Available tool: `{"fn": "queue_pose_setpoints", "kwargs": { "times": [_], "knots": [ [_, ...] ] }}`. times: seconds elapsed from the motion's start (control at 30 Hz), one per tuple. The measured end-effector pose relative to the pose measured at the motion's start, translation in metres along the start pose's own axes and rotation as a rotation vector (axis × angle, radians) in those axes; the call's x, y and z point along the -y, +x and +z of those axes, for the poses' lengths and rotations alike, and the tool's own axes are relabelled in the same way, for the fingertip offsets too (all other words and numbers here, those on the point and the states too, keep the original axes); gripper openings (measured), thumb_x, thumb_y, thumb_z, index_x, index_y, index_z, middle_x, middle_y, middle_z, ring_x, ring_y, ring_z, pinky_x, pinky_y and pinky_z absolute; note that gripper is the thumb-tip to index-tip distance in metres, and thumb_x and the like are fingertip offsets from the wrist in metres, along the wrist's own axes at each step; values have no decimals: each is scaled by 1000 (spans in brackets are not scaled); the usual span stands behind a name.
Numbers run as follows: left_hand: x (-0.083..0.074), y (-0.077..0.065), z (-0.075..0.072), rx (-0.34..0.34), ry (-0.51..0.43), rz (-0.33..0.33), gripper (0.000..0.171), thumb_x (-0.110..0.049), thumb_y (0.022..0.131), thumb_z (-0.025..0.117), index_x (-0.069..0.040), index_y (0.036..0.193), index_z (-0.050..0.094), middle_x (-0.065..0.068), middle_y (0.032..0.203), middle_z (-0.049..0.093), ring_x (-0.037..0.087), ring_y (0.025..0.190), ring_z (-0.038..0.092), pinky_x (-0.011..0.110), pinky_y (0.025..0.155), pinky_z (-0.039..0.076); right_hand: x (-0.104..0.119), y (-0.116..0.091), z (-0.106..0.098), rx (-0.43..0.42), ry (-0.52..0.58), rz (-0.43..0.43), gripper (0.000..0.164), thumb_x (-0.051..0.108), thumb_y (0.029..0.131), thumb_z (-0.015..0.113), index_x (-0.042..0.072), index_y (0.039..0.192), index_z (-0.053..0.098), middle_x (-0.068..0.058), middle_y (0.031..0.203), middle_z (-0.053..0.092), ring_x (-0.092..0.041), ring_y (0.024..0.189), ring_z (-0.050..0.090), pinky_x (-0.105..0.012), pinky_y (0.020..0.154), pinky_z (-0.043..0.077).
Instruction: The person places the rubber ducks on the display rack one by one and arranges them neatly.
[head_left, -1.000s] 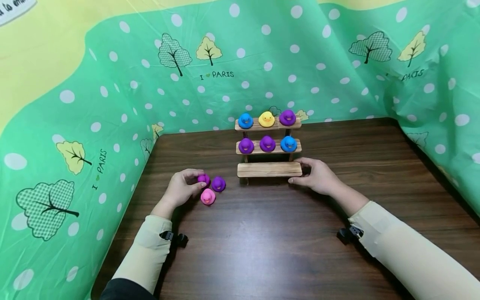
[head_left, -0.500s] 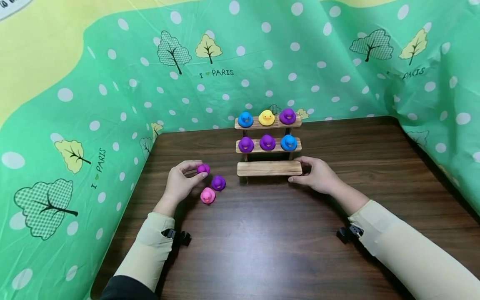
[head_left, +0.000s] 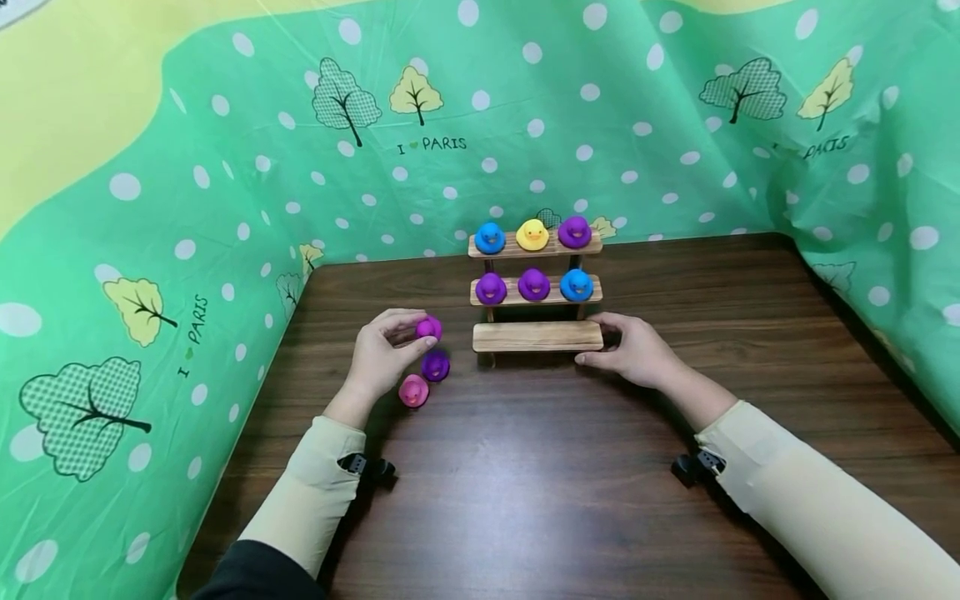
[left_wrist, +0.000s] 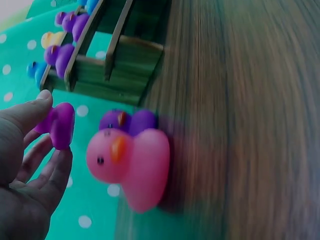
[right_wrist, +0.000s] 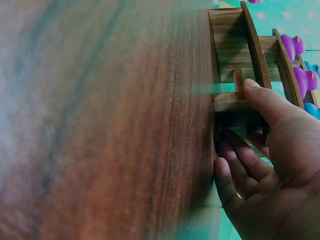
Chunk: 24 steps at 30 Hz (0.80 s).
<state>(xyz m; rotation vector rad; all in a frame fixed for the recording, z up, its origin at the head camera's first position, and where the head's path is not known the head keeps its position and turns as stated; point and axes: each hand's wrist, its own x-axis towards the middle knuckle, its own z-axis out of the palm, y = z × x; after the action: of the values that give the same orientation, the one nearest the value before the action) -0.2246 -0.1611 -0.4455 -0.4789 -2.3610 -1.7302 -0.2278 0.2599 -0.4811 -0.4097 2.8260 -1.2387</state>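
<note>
My left hand (head_left: 377, 357) pinches a bright purple rubber duck (head_left: 429, 327) between thumb and fingers, above the table. In the left wrist view this duck (left_wrist: 63, 126) is seen from its side. Below it on the table sit a darker purple duck (head_left: 435, 365) and a pink duck (head_left: 413, 391). A three-step wooden display stand (head_left: 537, 337) stands to the right, its lowest step bare. At that step's right end, my right hand (head_left: 637, 352) grips the stand, thumb on the front edge (right_wrist: 256, 60) and the other fingers curled under, partly in shadow.
On the top step are a blue duck (head_left: 490, 238), a yellow duck (head_left: 532, 235) and a purple duck (head_left: 574, 232). Two purple ducks and a blue duck (head_left: 577, 285) line the middle step. Green printed cloth (head_left: 600, 117) walls the back and sides of the dark wood table (head_left: 510, 483).
My left hand has lifted the bright purple duck off the table, away from the other two, and carried it rightward toward the stand. The right hand keeps its place on the stand.
</note>
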Motion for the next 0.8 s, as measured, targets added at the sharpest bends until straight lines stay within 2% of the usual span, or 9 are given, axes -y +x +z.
{"fn": "queue_pose_setpoints", "kwargs": {
  "times": [0.17, 0.33, 0.6, 0.7, 0.8],
  "knots": [
    [-27, -2, 13, 13, -58, -10, 36, 7, 85, 84, 13, 118, 71, 27, 123, 66, 46, 111, 69, 58, 99, 54, 0, 0, 0, -2, -3, 4, 67, 39, 82, 93, 7, 135, 66, -10, 111, 73, -24, 99, 66, -38, 81, 55],
    [-35, 0, 27, 35, -73, -14, 32, 5, 86, 84, 13, 115, 73, 25, 123, 67, 44, 110, 70, 56, 99, 56, 2, 0, 0, 0, -2, 4, 66, 38, 81, 93, 7, 134, 67, -9, 110, 73, -24, 98, 66, -37, 80, 55],
    [-12, 8, 53, 64, -83, 41, 31, -9, 85, 89, -2, 114, 79, 11, 120, 70, 29, 108, 72, 45, 94, 60, 3, -1, -1, 2, -2, 9, 66, 36, 82, 93, 6, 134, 67, -9, 110, 74, -23, 98, 66, -37, 80, 56],
    [-12, 9, 61, 71, -49, 70, 31, -12, 86, 89, -4, 114, 80, 7, 120, 72, 24, 109, 72, 42, 93, 61, 4, -1, -1, 2, 3, 6, 66, 37, 82, 93, 6, 134, 67, -9, 110, 74, -23, 97, 67, -35, 79, 56],
    [-12, 11, 68, 71, 30, 110, 31, -16, 86, 89, -5, 114, 81, 4, 118, 73, 20, 109, 71, 38, 92, 61, 4, -1, -1, 4, 5, 5, 66, 37, 82, 93, 6, 134, 67, -9, 109, 74, -23, 95, 67, -34, 77, 56]
  ]
}}
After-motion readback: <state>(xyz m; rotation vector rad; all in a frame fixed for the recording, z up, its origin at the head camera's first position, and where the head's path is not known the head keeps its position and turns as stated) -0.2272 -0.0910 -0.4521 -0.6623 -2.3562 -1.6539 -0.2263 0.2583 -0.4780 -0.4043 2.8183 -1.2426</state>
